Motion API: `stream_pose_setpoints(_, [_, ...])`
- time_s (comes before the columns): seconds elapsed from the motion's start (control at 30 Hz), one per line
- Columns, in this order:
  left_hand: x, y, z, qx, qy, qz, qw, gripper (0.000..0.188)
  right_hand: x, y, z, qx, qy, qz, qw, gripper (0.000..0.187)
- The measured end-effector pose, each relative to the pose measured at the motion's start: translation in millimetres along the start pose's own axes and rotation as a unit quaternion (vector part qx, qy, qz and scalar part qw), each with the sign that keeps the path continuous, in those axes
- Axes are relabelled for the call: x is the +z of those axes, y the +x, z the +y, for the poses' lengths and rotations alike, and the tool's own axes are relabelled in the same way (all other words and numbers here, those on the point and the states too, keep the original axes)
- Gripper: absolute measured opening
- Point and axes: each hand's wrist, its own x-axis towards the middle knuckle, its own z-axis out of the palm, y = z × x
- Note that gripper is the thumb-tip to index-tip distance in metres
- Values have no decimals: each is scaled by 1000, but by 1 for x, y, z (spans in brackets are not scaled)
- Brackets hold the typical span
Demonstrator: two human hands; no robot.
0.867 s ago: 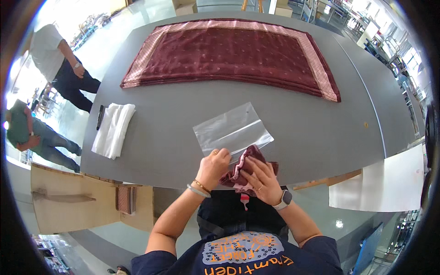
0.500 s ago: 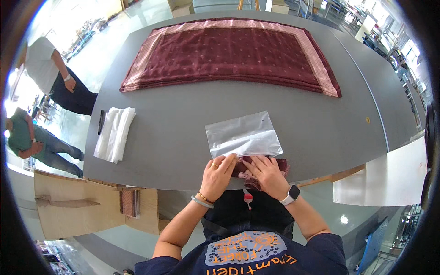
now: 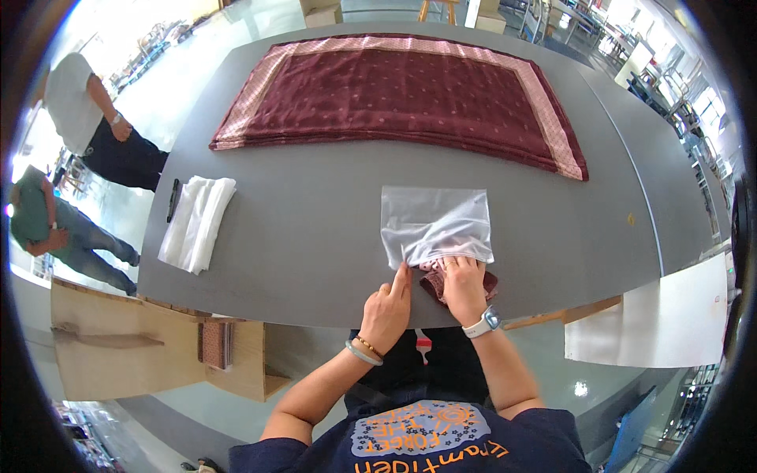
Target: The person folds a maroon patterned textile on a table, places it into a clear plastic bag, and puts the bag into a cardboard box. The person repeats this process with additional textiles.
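A clear plastic bag [image 3: 435, 217] lies flat on the table, its mouth toward me. At the bag's near left corner is my left hand [image 3: 385, 314], index finger stretched along the edge and the other fingers curled; it grips the bag there. A folded maroon cloth with pink patterned parts [image 3: 434, 285] sits partly inside the mouth, and its near end sticks out over the table. My right hand [image 3: 464, 290] is on this cloth, fingers together and fingertips at or just under the bag's upper layer. Its thumb is hidden.
A broad stack of maroon cloths with pink borders [image 3: 394, 91] covers the table's [image 3: 315, 205] far side. Several clear bags [image 3: 197, 225] lie at left beside a black pen [image 3: 173, 200]. Two people stand beyond the left edge. A white board [image 3: 650, 315] is at right.
The bag has turned straighter and shifted slightly right. My right fingers have pushed forward into its mouth with the cloth. My left hand has left the cloth for the bag's corner.
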Motion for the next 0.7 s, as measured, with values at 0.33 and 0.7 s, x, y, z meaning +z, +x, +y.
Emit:
stream_pose_setpoints(0.33, [6, 5, 12, -21, -20, 39, 999, 54, 14, 17, 1, 19, -6, 27, 999, 27])
stream_pose_setpoints(0.7, [-2, -12, 18, -14, 4, -49, 999, 64, 29, 98, -7, -36, 40, -103, 993, 49])
